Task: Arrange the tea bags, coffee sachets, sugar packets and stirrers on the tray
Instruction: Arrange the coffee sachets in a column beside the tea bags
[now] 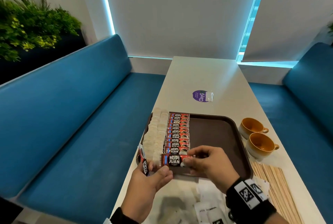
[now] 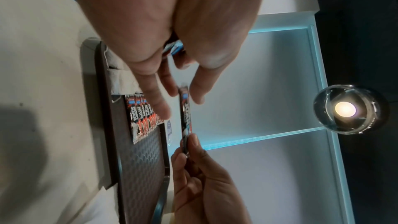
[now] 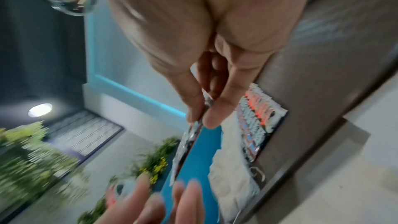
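At the far left of the brown tray [image 1: 216, 132], 2 columns of pale tea bags [image 1: 155, 133] run front to back; that part looks finished. Just right of them lies a neat overlapping column of red coffee sachets [image 1: 177, 132], nearly reaching the tray's near edge.

The left hand [image 1: 149, 178] is curled around a spare sachet [image 1: 145, 164] held upright at the tray's near-left corner, and its thumb and fingertips also touch the left end of the sachet being placed [image 1: 173, 159]. The right hand [image 1: 209, 164] pinches the right end of that same sachet between thumb and forefinger, holding it level just above the near end of the coffee column.

The right half of the tray is bare. Further right on the tabletop [image 1: 207, 79] stand 2 orange cups [image 1: 255, 133], and nearer, a sheaf of wooden stirrers [image 1: 275, 184] off the tray. White sugar packets [image 1: 207, 205] lie loose on the tabletop in front of the tray.

By my reading, tea is done, coffee nearly so with 2 sachets in hand, and sugar and stirrers not yet begun.
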